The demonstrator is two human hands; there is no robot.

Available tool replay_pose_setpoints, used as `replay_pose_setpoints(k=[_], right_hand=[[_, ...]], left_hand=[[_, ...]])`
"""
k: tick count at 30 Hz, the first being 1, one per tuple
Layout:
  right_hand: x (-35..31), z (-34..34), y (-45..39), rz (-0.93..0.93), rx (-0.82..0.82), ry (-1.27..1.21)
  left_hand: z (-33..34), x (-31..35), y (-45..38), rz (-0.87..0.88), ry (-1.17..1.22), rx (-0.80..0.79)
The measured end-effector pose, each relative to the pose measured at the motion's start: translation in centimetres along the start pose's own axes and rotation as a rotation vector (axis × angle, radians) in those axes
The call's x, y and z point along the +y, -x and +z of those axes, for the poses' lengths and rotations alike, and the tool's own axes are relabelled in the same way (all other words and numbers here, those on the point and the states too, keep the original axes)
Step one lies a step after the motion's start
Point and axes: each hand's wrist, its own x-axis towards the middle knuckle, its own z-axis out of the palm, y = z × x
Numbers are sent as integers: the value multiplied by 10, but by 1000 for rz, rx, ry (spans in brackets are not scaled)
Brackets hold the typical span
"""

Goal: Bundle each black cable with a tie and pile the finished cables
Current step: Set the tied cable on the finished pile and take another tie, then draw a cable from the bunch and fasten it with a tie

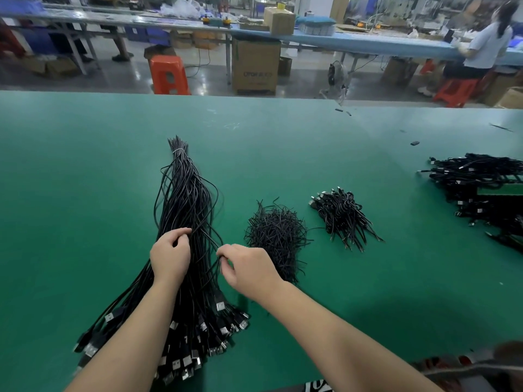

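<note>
Picking one cable out of the loose sheaf

My left hand (169, 257) grips strands of the long cable sheaf (184, 222) at frame centre-left; my right hand (249, 268) pinches one cable (219, 264) beside it. Ties (276, 236) and bundled cables (343, 216) lie to the right.

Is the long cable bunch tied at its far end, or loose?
Tied: a pale band wraps the cable bunch near its far tip; below, the cables fan out.

Both hands (209, 258) on cables (184, 210) (long bunch)
</note>
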Motion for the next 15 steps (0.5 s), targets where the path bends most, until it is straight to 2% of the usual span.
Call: replay_pose_setpoints(k=[3,7,12,15], right_hand=[[-4,-7,-1,147,19,-181],[-17,-20,-3,340,111,-591],[-24,-31,-7,498,153,-845],[-21,-42,-7,511,146,-861]], left_hand=[[0,2,3,43,-37,-16],[7,2,7,276,-232,-15],[14,1,18,590,-534,-53],[16,-1,17,593,-606,-73]])
